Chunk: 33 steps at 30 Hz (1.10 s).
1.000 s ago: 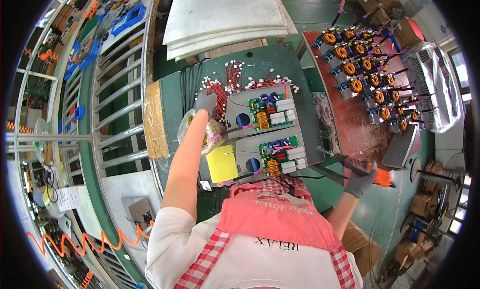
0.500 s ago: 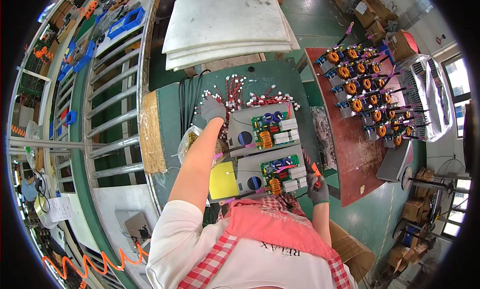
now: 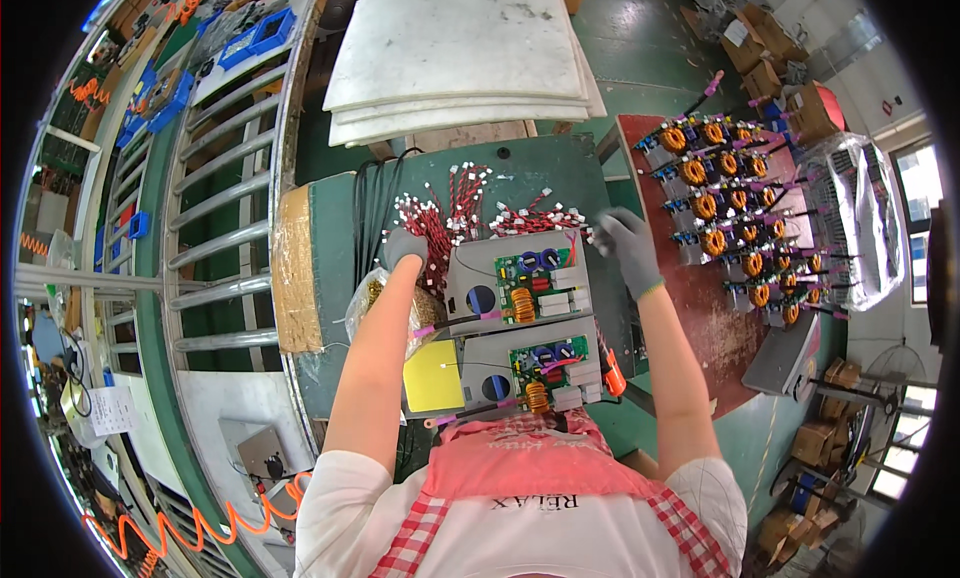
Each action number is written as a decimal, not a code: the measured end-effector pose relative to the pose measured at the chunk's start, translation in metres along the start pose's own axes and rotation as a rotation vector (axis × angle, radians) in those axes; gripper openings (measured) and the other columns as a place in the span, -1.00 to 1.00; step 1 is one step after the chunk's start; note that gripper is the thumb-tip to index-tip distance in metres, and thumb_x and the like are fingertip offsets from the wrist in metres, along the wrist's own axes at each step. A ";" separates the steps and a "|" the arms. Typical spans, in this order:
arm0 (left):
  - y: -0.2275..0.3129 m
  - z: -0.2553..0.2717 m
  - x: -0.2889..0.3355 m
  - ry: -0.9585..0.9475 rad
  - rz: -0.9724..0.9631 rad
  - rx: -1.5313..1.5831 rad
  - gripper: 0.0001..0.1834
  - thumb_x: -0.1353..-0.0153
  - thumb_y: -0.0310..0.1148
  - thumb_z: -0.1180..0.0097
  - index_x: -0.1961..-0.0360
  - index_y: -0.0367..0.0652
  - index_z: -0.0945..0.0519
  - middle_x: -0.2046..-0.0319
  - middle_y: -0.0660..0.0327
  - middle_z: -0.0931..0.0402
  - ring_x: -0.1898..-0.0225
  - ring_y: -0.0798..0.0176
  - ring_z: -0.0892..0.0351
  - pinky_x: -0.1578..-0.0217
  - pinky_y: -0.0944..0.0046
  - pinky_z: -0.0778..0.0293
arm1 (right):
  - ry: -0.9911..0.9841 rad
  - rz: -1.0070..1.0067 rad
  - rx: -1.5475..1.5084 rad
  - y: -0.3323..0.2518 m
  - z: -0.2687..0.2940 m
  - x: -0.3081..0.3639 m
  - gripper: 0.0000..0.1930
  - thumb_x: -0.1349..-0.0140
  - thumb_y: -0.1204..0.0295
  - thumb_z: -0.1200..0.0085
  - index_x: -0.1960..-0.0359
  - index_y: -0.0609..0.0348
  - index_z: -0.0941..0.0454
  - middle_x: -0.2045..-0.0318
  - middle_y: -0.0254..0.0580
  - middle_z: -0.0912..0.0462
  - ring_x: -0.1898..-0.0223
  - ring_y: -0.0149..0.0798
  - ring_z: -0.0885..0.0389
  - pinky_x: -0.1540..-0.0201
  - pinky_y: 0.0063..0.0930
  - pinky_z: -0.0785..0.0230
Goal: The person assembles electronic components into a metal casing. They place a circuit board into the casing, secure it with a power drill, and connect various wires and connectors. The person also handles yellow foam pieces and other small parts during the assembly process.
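Note:
Wearing a grey glove, my left hand (image 3: 403,246) is beside a pile of red-and-black wires (image 3: 425,228) with white connectors; its fingers are hard to make out. My right hand (image 3: 627,246), also gloved, reaches over the table's right side, fingers apart, beside the right end of a second wire pile (image 3: 540,218). Between my arms lie two grey metal plates, each carrying a green circuit board: the upper board (image 3: 540,285) and the lower board (image 3: 553,371). Right of the lower plate rests an orange-handled tool (image 3: 614,376). A yellow sheet (image 3: 432,375) lies left of that plate.
A clear bag of small brass-coloured parts (image 3: 425,306) stands near my left forearm. Black cables (image 3: 372,213) lie along the table's left. A red table (image 3: 690,323) holds several boards with copper coils. White slabs (image 3: 455,48) are stacked beyond; a roller conveyor (image 3: 225,263) runs left.
My right hand has left the orange-handled tool and moved up to the right end of the wires. My left hand has drawn back slightly toward me from the wire pile.

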<state>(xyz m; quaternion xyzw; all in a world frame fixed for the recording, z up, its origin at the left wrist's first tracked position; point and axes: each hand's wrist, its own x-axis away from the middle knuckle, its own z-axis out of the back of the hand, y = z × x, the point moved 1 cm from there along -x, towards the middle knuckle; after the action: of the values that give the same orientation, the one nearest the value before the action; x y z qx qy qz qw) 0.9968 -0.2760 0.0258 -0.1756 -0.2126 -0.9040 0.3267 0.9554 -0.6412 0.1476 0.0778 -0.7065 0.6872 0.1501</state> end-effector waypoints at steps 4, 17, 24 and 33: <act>0.008 0.012 0.014 0.027 -0.035 0.058 -0.62 -0.01 -0.17 -0.20 0.20 -0.19 -0.61 0.15 -0.08 -0.57 0.06 -0.09 -0.55 0.05 0.07 -0.48 | -0.335 0.258 0.593 0.020 -0.061 -0.104 -0.86 -0.15 0.39 -0.01 0.32 0.15 -0.56 0.45 -0.22 -0.62 0.42 -0.28 -0.59 0.34 -0.44 -0.43; -0.054 0.047 0.142 0.211 -0.239 0.829 -0.80 -0.22 -0.33 -0.02 0.36 -0.29 -0.52 0.54 0.16 -0.50 0.50 0.29 -0.46 0.43 0.30 -0.36 | -1.012 0.808 1.810 0.088 -0.233 -0.192 -0.68 -0.06 0.54 -0.06 0.09 0.06 -0.53 0.20 -0.01 -0.59 0.11 0.01 -0.59 0.15 -0.21 -0.50; -0.099 0.000 0.236 -0.007 0.055 1.246 -0.81 -0.28 -0.38 0.06 0.26 -0.32 -0.47 0.53 0.23 -0.45 0.55 0.43 -0.40 0.50 0.44 -0.35 | -1.004 0.922 1.870 0.071 -0.208 -0.190 -0.79 -0.10 0.46 -0.04 0.22 0.03 -0.62 0.24 -0.14 -0.66 0.18 -0.03 -0.64 0.16 -0.19 -0.50; -0.071 -0.028 0.279 -0.087 0.135 1.780 -0.79 -0.27 -0.43 0.08 0.09 -0.26 -0.40 0.49 0.33 -0.35 0.58 0.50 -0.28 0.55 0.49 -0.27 | -0.561 0.711 1.082 0.014 -0.172 -0.161 -0.80 -0.13 0.33 -0.12 0.24 0.09 -0.59 0.37 -0.12 -0.63 0.31 -0.12 -0.61 0.26 -0.27 -0.44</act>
<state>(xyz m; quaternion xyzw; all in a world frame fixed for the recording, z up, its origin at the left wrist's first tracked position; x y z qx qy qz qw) 0.7426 -0.3842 0.1099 0.0969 -0.8370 -0.3755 0.3861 1.1212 -0.4852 0.0848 0.0803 -0.2605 0.9034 -0.3310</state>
